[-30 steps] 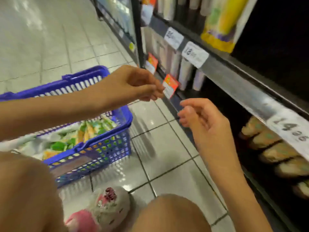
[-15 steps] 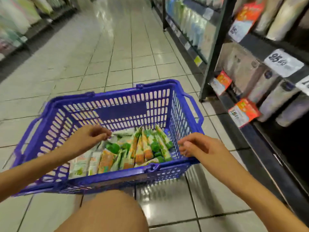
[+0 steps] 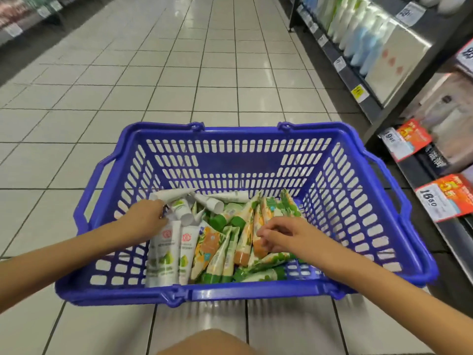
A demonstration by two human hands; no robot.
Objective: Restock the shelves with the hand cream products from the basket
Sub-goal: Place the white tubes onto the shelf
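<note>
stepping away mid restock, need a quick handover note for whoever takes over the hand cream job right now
Left hand: down in the basket, fingertips among the white tubes; whether it grips one cannot be told.
Right hand: fingers curled over the yellow-and-orange tubes; unclear whether it holds one.
Things: all tubes in view lie heaped in the blue basket on the floor; shelves stand to the right.
Done: nothing is lifted out.
Left: pick tubes up and shelve them until the basket is empty.

Bright overhead light; glare on floor tiles [image 3: 204, 47]; edges bowed.
</note>
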